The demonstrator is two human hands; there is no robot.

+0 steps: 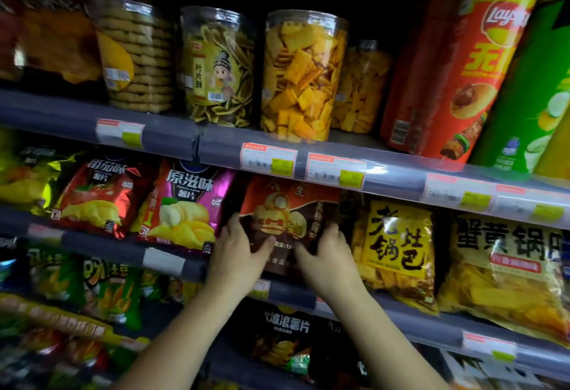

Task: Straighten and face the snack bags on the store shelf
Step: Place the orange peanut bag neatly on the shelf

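Observation:
A dark brown and red snack bag (287, 213) stands upright on the middle shelf (287, 292), under the price rail. My left hand (239, 255) grips its lower left edge, thumb across the front. My right hand (328, 255) holds its lower right edge, fingers curled on the front. To its left stand a purple chip bag (185, 204) and a red chip bag (98, 195). To its right is a yellow bag with black characters (398, 241), then a wider yellow bag (509, 266).
The upper shelf (172, 139) carries clear tubs of biscuits and crackers (302, 74) and tall chip canisters (481, 59) leaning at the right. Green bags (108, 291) and a black chip bag (283, 337) fill the lower shelf. Price tags (268, 159) line the rails.

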